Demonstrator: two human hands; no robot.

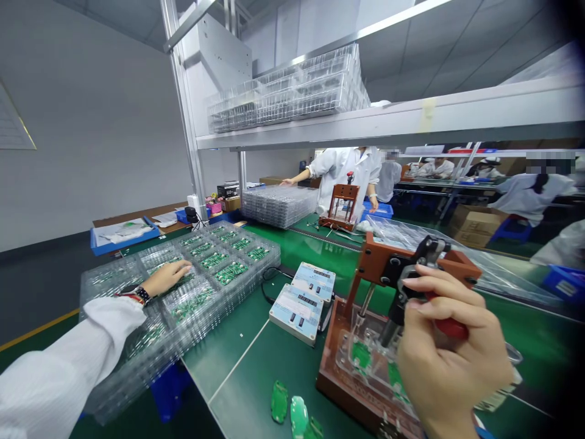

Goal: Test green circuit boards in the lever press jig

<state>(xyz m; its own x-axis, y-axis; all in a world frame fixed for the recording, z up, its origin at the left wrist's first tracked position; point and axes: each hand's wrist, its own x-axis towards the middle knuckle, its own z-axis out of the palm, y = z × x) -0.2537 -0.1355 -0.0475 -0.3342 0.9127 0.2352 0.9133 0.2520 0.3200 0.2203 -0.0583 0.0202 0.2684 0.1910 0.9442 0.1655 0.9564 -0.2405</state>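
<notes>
Partly hidden: right hand point(450, 360) clenches red press lever point(450, 328); left hand point(167, 277) loose, resting on board tray point(201, 286).

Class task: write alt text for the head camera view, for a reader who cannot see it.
The right hand grips the red-handled lever of a brown press jig, while the left hand rests on stacked clear plastic trays of green circuit boards on a green workbench.

Bright even overhead light; wide-angle edge warping; dark vignette at right.
</notes>
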